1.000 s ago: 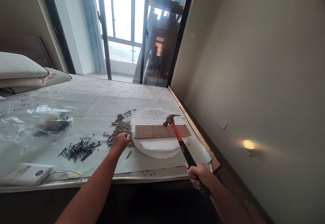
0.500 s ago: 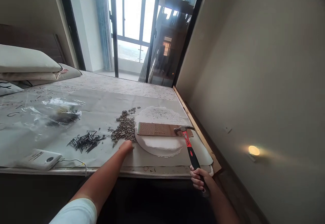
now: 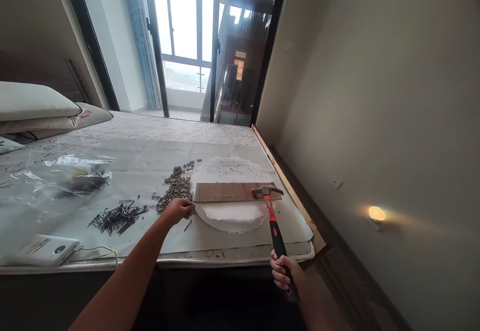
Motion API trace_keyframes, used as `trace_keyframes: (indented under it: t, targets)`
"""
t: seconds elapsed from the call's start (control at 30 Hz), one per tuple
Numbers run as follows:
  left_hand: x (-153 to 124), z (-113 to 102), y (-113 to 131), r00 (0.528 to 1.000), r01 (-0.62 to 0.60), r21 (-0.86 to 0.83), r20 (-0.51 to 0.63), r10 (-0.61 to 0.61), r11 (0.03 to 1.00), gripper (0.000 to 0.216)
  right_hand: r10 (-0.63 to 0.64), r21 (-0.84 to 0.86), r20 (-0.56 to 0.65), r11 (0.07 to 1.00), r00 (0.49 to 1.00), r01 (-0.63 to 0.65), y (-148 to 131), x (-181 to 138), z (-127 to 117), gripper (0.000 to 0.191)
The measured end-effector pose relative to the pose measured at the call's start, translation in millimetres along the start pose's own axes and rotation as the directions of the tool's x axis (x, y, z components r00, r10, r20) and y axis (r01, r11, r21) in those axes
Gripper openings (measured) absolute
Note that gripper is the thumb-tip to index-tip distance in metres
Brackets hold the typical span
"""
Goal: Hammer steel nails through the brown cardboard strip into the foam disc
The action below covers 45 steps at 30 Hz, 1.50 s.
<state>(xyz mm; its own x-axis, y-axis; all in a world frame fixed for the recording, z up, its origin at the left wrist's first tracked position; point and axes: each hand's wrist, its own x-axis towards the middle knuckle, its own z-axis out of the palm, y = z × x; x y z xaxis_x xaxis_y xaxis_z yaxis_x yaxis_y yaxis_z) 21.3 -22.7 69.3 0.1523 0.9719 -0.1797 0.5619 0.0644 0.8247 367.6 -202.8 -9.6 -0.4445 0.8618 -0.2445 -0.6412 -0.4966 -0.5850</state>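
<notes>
My right hand (image 3: pixel 282 272) grips the lower part of a claw hammer (image 3: pixel 276 231) with a red and black handle. The hammer's steel head is over the right end of a brown board (image 3: pixel 240 191) with rows of small holes or dots. That board lies across a round white slab (image 3: pixel 228 221) with a rough, crumbly surface. My left hand (image 3: pixel 179 211) is closed, fingertips pinched by the board's left end; what they hold is too small to make out. Beside it are a heap of small grey-brown stones (image 3: pixel 175 188) and a single nail (image 3: pixel 188 225).
A pile of dark nails (image 3: pixel 118 217) lies on the pale sheet (image 3: pixel 150 241) covering the bed's front. Left of it are a clear plastic bag (image 3: pixel 80 176) and a white power bank (image 3: pixel 48 250) with a cable. A wooden bed rail (image 3: pixel 288 186) runs along the right, near the wall.
My left hand has moved up to the board's left end, its fingers now pinched and visible. The lone nail shows below it. The hammer stays over the board; the view has shifted slightly.
</notes>
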Motion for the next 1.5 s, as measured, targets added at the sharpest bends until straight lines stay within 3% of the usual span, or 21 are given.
trace_keyframes:
  t: [0.1, 0.2, 0.3, 0.4, 0.5, 0.6, 0.87, 1.13, 1.5]
  targets:
    - [3.1, 23.4, 25.8, 0.994, -0.105, -0.191, 0.01, 0.109, 0.976, 0.041, 0.006, -0.035, 0.01, 0.999, 1.0, -0.006, 0.0, 0.0, 3.3, 0.018]
    - [12.9, 52.9, 49.6, 0.983, -0.184, -0.211, -0.04, 0.179, 0.96, 0.05, -0.004, -0.082, -0.024, 0.997, 1.0, 0.002, -1.5, -1.4, 7.6, 0.016]
    - [26.5, 79.5, 66.6, 0.95, -0.273, -0.026, -0.165, 0.265, 0.962, 0.052, -0.021, -0.082, -0.034, 0.996, 0.999, 0.019, 1.0, 1.4, 5.6, 0.016]
    - [44.4, 102.1, 77.6, 0.88, -0.343, 0.238, -0.258, 0.4, 0.909, 0.055, -0.025, -0.056, -0.005, 0.998, 1.0, 0.024, 7.5, 8.4, -3.3, 0.018]
    - [65.5, 121.0, 82.7, 0.852, -0.353, 0.406, -0.234, 0.469, 0.843, 0.054, -0.049, -0.066, -0.022, 0.997, 0.999, 0.047, 13.6, 13.6, -12.6, 0.018]
    - [82.4, 134.0, 81.9, 0.868, -0.326, 0.519, -0.167, 0.468, 0.79, 0.05, -0.075, -0.075, -0.053, 0.995, 0.996, 0.07, 16.6, 14.6, -18.1, 0.015]
    - [93.0, 143.3, 75.7, 0.88, -0.304, 0.654, -0.086, 0.467, 0.692, 0.047, -0.102, -0.067, -0.075, 0.993, 0.992, 0.097, 21.4, 13.0, -18.6, 0.011]
    - [90.1, 143.9, 78.5, 0.882, -0.294, 0.671, -0.083, 0.463, 0.681, 0.049, -0.1, -0.063, -0.095, 0.994, 0.99, 0.094, 20.0, 11.1, -20.1, 0.01]
    - [89.5, 144.1, 79.7, 0.877, -0.305, 0.655, -0.091, 0.472, 0.692, 0.049, -0.104, -0.032, -0.009, 0.994, 0.995, 0.104, 21.5, 14.5, -26.5, 0.009]
